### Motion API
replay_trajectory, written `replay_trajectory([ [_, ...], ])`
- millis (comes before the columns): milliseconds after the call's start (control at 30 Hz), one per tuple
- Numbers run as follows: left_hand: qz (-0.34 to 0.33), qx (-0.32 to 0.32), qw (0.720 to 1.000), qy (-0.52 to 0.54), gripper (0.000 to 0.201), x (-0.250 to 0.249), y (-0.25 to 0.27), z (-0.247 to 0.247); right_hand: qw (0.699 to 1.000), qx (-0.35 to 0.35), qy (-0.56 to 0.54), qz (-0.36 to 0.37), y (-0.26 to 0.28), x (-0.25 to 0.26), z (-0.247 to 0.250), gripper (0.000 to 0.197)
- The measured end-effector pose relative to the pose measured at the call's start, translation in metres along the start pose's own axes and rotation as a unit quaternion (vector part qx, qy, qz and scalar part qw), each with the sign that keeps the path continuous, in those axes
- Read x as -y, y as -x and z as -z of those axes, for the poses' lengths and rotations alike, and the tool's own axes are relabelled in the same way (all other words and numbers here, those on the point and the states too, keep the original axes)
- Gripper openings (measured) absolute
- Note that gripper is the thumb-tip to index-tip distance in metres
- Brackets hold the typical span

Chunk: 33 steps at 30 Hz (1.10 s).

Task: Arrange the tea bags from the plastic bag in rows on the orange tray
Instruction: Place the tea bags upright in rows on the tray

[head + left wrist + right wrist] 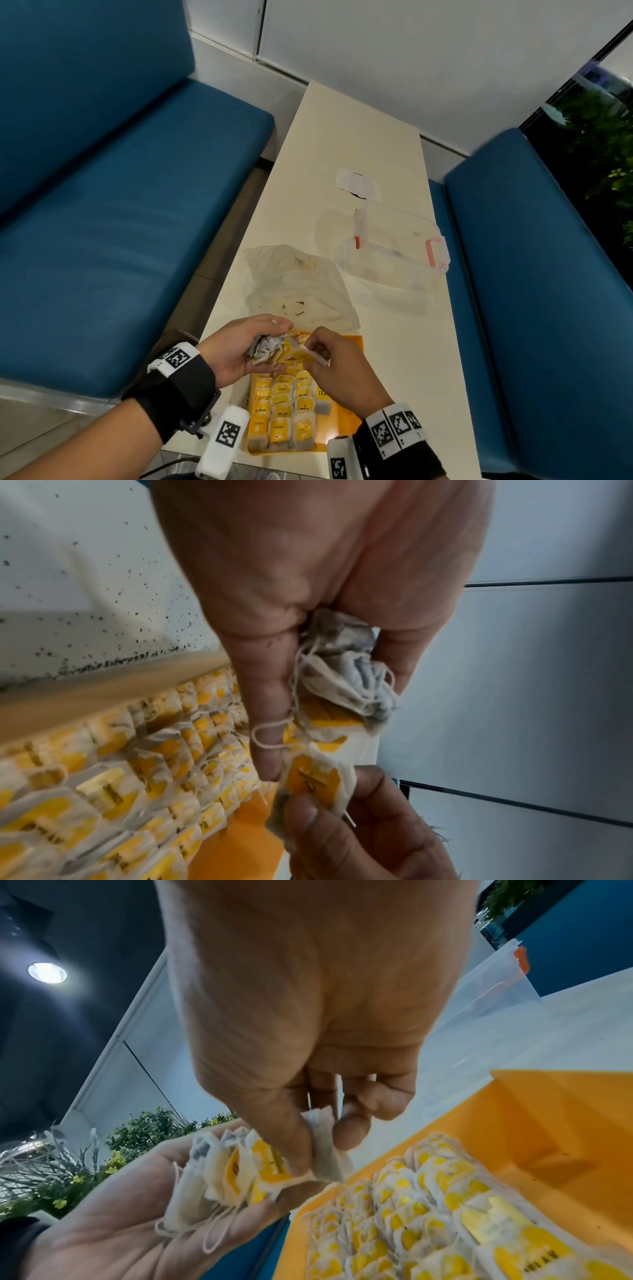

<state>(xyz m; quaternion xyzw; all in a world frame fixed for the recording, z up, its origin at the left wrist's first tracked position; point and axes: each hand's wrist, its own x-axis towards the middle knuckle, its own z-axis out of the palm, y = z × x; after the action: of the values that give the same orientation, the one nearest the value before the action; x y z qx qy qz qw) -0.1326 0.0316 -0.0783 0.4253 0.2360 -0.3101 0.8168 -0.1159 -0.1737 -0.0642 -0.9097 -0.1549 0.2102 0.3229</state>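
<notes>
Your two hands [239, 349] [337, 363], one orange tray [346, 411], one plastic bag [294, 284], one clear lidded container [394, 240], two blue benches [130, 205], tea bags [282, 411] too crowded to count.

Head cam high, looking down; both wrist cams close-up along fingers; shared: orange tray [346, 431] w/ tea bags [282, 411].

Even indoor light is falling softly over everything, with a round ceiling lamp [47, 972] glowing well above and left of the right hand's fingers [352, 1131]. Both wrist views are blurring the tea bags [113, 785] beside the fingers and bending straight lines at the edges. The head view is curving its borders too and staying fairly sharp.
</notes>
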Motion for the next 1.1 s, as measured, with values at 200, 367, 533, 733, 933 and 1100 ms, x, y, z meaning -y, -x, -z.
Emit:
replay_trajectory([
  [200, -0.024, -0.033, 0.999, -0.013, 0.025, -0.001, -0.005, 0.005, 1.0, 0.015, -0.024, -0.003, 0.002, 0.0, 0.009, 0.032],
  [367, -0.026, -0.039, 0.999, -0.012, 0.024, -0.004, -0.003, 0.008, 0.995, -0.088, -0.035, -0.01, 0.005, -0.009, 0.018, 0.01],
  [533, -0.026, -0.045, 0.998, -0.019, 0.023, -0.003, -0.003, 0.009, 0.985, -0.161, -0.052, -0.013, 0.007, -0.017, 0.03, 0.022],
  [733, -0.021, -0.05, 0.998, -0.029, 0.023, 0.001, -0.008, 0.012, 0.979, -0.198, -0.044, -0.02, 0.012, -0.022, 0.032, 0.023],
  [933, -0.018, -0.053, 0.998, -0.031, 0.023, 0.002, -0.008, 0.013, 0.979, -0.176, -0.106, -0.002, 0.017, -0.024, 0.039, 0.019],
  [1100, -0.019, -0.052, 0.998, -0.034, 0.023, 0.004, -0.007, 0.012, 0.963, -0.144, -0.219, -0.057, 0.021, -0.033, 0.037, 0.01],
])
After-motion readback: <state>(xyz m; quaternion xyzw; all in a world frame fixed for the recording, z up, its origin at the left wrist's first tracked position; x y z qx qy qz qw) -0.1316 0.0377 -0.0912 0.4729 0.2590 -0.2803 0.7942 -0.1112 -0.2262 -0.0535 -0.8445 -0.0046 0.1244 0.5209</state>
